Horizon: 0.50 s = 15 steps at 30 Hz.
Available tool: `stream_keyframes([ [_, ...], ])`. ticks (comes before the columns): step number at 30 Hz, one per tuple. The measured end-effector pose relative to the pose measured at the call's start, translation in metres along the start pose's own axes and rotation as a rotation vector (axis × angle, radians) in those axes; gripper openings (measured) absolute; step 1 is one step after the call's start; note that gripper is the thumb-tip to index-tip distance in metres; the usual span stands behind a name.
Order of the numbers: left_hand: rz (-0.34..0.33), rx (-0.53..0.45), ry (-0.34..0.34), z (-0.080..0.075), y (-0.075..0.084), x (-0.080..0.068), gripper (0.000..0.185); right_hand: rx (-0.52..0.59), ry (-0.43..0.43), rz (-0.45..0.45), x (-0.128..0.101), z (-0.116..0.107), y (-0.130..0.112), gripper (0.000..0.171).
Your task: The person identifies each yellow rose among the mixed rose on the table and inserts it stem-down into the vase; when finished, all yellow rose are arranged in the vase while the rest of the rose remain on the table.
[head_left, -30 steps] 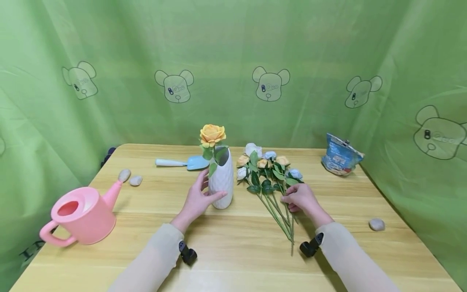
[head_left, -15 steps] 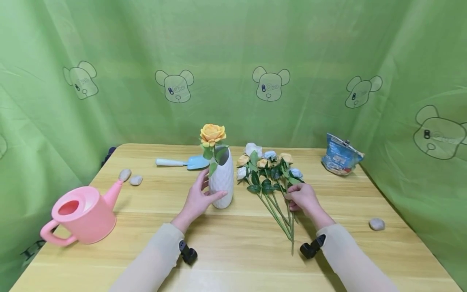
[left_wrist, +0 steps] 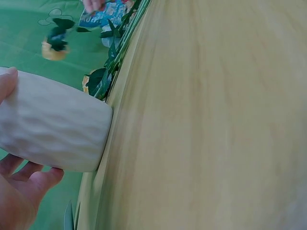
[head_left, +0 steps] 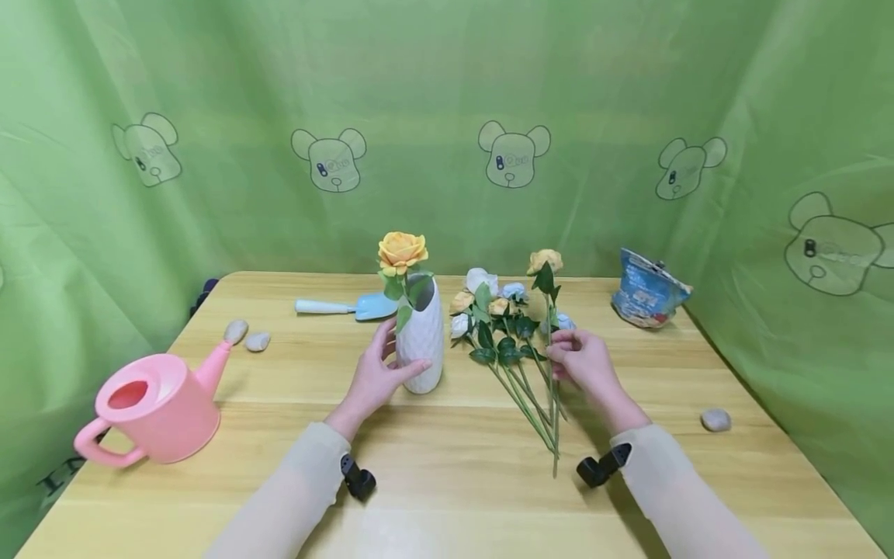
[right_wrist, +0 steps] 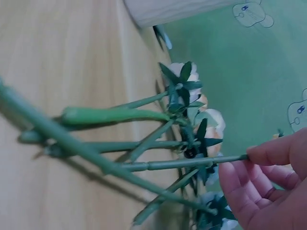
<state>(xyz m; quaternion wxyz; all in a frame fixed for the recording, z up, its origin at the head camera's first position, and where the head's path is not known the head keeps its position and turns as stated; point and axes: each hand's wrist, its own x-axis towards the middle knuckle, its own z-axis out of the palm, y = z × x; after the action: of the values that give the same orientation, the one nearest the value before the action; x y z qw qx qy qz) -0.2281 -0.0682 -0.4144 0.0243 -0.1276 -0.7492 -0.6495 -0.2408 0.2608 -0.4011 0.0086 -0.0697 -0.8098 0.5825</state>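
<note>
Left hand [head_left: 370, 382] gripping vase [head_left: 425, 345], right hand [head_left: 588, 362] pinching rose [head_left: 545, 262], I judge this pick-up; next, lift toward the left edge of the table [head_left: 454, 481].

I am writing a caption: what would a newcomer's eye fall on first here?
Probably the pink watering can, at the left of the wooden table. Then come the yellow rose in the white vase that the left hand holds, and the peach rose pinched in the right hand.
</note>
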Motion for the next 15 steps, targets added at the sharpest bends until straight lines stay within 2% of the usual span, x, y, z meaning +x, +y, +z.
stream_keyframes([
  [4, 0.000, 0.017, -0.008, 0.000, 0.007, -0.003, 0.079, 0.033, 0.025, -0.053, -0.002, 0.002, -0.013, 0.029],
  [15, 0.001, 0.021, -0.008, 0.000, 0.008, -0.003, 0.078, 0.103, 0.070, -0.221, -0.020, 0.018, -0.054, 0.036],
])
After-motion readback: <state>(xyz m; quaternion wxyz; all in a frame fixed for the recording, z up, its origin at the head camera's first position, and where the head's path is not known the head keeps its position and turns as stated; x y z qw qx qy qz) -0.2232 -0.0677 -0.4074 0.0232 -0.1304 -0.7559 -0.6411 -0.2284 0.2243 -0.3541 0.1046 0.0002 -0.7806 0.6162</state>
